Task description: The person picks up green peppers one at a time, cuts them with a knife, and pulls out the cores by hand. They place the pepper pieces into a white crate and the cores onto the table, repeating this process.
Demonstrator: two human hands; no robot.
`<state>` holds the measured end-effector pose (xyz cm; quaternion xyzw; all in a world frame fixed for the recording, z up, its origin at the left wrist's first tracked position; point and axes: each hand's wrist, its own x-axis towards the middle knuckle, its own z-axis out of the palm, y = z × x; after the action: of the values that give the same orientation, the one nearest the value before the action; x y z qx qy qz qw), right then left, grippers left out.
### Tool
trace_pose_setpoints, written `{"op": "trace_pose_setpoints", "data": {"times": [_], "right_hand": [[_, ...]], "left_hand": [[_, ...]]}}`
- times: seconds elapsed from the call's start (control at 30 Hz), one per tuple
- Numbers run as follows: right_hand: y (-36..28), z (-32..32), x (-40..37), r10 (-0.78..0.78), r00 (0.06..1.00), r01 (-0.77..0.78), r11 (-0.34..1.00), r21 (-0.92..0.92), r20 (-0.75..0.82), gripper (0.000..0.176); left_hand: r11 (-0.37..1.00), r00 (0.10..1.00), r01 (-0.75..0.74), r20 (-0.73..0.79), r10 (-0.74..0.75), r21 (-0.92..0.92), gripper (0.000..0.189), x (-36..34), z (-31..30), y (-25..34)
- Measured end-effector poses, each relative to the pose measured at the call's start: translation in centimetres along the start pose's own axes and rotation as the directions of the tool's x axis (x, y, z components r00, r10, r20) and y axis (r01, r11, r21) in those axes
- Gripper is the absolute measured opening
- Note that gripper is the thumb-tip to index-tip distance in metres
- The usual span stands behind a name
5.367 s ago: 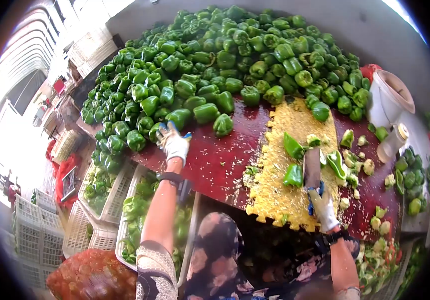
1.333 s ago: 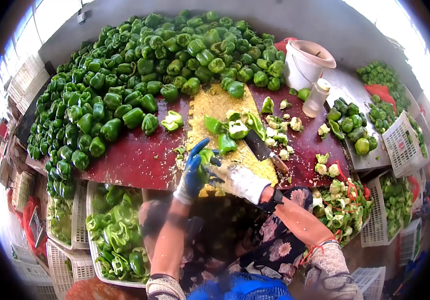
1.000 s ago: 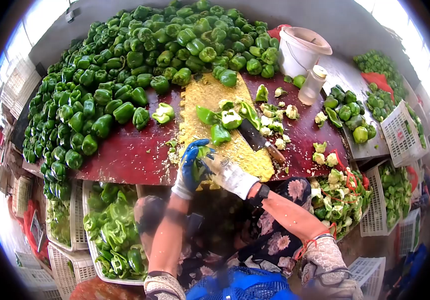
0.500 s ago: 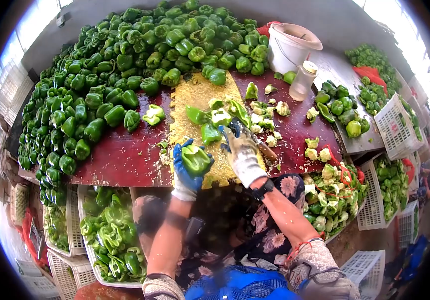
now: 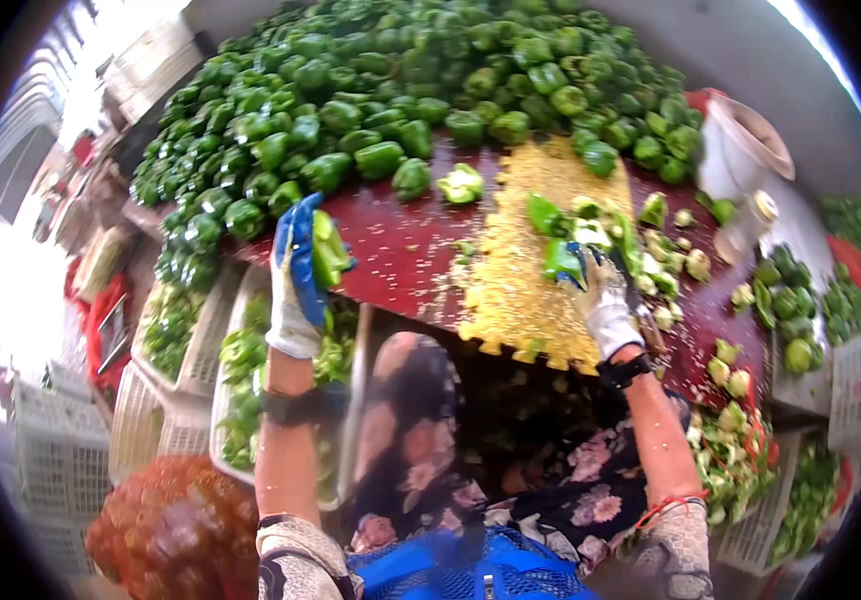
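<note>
My left hand (image 5: 298,275), in a blue-and-white glove, grips a cut green bell pepper (image 5: 329,250) above the left end of the table, close to a crate of cut peppers (image 5: 243,385). On the yellow mat (image 5: 521,240), my gloved right hand (image 5: 603,298) has its fingertips closed on the edge of a green pepper piece (image 5: 562,259). Other cut pepper pieces lie just beyond that hand. A knife (image 5: 654,335) lies partly hidden along its right side. Pale pepper cores (image 5: 698,264) are scattered to the right of the mat.
A large heap of whole bell peppers (image 5: 371,90) covers the back of the dark red table (image 5: 401,265). At the right stand a white bucket (image 5: 736,150) and a clear jar (image 5: 746,230). A full red mesh sack (image 5: 176,525) sits at lower left, near stacked crates (image 5: 56,440).
My left hand has moved left with the cut pepper, from the mat's front to above the crate side. The right hand has closed in on a pepper piece. The view has turned left.
</note>
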<state>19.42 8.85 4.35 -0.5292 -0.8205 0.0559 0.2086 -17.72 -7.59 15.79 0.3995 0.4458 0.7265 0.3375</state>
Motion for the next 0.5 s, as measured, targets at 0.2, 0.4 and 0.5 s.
{"op": "trace_pose_setpoints", "data": {"times": [0.2, 0.4, 0.5], "right_hand": [[-4.8, -0.3, 3.0, 0.065, 0.974, 0.005, 0.952, -0.307, 0.217, 0.063], [-2.9, 0.5, 4.4, 0.072, 0.972, -0.012, 0.966, -0.258, 0.222, 0.065], [0.2, 1.1, 4.5, 0.173, 0.977, -0.207, 0.901, 0.381, 0.121, 0.06]], "left_hand": [[0.851, 0.897, 0.109, -0.419, 0.139, 0.514, 0.04, -2.2, -18.8, -4.8], [0.536, 0.857, 0.323, -0.481, 0.184, 0.78, 0.048, -5.7, -23.7, -12.4], [0.978, 0.849, 0.012, -0.518, 0.1, 0.209, 0.044, -5.3, -16.6, -8.9]]}}
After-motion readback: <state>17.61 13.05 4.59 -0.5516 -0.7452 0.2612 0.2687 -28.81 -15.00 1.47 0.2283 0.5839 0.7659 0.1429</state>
